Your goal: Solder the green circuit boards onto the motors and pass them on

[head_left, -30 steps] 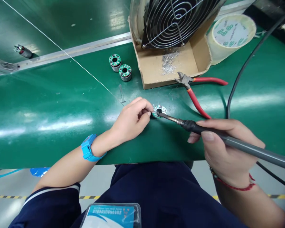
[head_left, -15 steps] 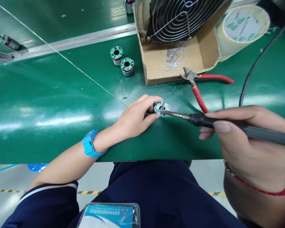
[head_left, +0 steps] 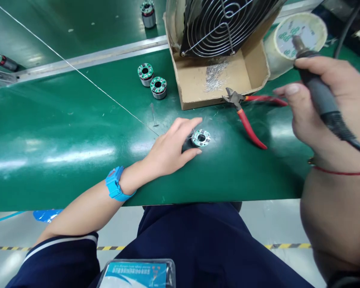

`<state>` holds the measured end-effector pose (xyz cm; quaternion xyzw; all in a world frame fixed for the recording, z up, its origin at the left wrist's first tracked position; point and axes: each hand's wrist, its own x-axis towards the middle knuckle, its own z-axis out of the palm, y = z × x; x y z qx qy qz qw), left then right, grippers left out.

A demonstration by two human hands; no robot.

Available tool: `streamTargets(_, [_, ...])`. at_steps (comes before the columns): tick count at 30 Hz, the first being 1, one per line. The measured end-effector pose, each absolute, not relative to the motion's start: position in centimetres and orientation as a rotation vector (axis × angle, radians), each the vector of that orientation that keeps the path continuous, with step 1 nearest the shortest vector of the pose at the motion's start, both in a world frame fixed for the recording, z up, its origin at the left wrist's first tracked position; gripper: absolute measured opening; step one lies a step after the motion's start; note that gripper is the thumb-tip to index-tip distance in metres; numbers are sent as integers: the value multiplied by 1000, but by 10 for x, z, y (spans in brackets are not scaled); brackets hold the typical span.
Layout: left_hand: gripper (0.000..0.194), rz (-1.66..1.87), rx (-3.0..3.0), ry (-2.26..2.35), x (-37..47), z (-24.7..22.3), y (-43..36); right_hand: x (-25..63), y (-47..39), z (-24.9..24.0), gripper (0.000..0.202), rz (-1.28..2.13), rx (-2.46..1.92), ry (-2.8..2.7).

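Observation:
My left hand (head_left: 171, 150) rests on the bench, its thumb and forefinger spread on either side of a small motor stator (head_left: 200, 138) topped with a ring-shaped green circuit board. A thin solder wire (head_left: 108, 95) runs down from the upper left and passes behind this hand; fine wire ends show beside the board. Whether the hidden fingers touch the wire I cannot tell. My right hand (head_left: 333, 100) is closed round the dark handle of a soldering iron (head_left: 321, 94), raised at the right with its tip end over a tape roll (head_left: 300, 38).
Red-handled cutters (head_left: 243, 114) lie open by a cardboard box (head_left: 195, 96) that holds a fan (head_left: 225, 28) and a heap of wire clippings (head_left: 216, 76). Two stators (head_left: 158, 88) stand left of the box. More motor parts (head_left: 148, 16) sit beyond the metal rail (head_left: 108, 58).
The soldering iron has left the board, swinging up and right with my right hand. My left thumb and forefinger have spread away from the stator. The view has shifted slightly.

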<state>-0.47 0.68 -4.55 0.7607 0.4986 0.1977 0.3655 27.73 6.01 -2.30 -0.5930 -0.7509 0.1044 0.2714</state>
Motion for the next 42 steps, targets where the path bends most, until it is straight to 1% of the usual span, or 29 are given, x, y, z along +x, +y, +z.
streamTargets(2, [50, 460, 2007, 1284, -3, -46, 7, 280, 63, -31, 44, 281, -1525, -2031])
streamTargets(3, [44, 455, 2013, 1280, -2, -46, 7, 280, 62, -36, 48, 295, -1483, -2062])
streamTargets(4, [40, 464, 2003, 1274, -1, -46, 7, 281, 60, -42, 58, 303, -1450, -2115])
streamTargets(6, [36, 514, 1948, 1260, -1, -45, 7, 281, 56, -54, 90, 316, -1435, -2250])
streamTargets(7, [36, 542, 1913, 1255, -2, -44, 6, 282, 55, -59, 102, 325, -1464, -2297])
streamTargets(8, [36, 567, 1881, 1247, -2, -44, 6, 282, 55, -64, 103, 321, -1523, -2306])
streamTargets(9, [37, 593, 1856, 1237, -3, -43, 5, 283, 54, -66, 94, 308, -1591, -2291])
streamTargets(12, [36, 671, 1842, 1199, -3, -42, 2, 284, 50, -67, 53, 233, -1629, -2260])
streamTargets(13, [36, 695, 1847, 1193, -3, -41, 1, 284, 46, -66, 45, 213, -1593, -2267])
streamTargets(15, [37, 730, 1864, 1184, -3, -41, 0, 283, 37, -60, 39, 203, -1488, -2318])
streamTargets(18, [39, 766, 1910, 1181, -3, -41, -2, 278, 24, -47, 36, 174, -1317, -2479])
streamTargets(23, [39, 787, 2013, 1224, -3, -42, -3, 274, 19, -31, 36, 82, -1081, -2660])
streamTargets(30, [38, 763, 2197, 1326, -5, -42, -3, 267, 16, -19, 24, -112, -1005, -2688])
streamTargets(33, [36, 883, 2182, 1330, -6, -41, -2, 260, 14, -21, 23, -209, -1139, -2558])
streamTargets(37, [39, 1126, 2124, 1373, -21, -35, 14, 249, 30, -34, 39, -310, -1563, -2342])
streamTargets(40, [38, 1348, 1990, 1584, -52, -31, 48, 240, 46, -43, 44, -246, -1774, -2306])
streamTargets(42, [31, 1427, 1857, 1769, -80, -31, 82, 236, 53, -46, 47, -211, -1744, -2315])
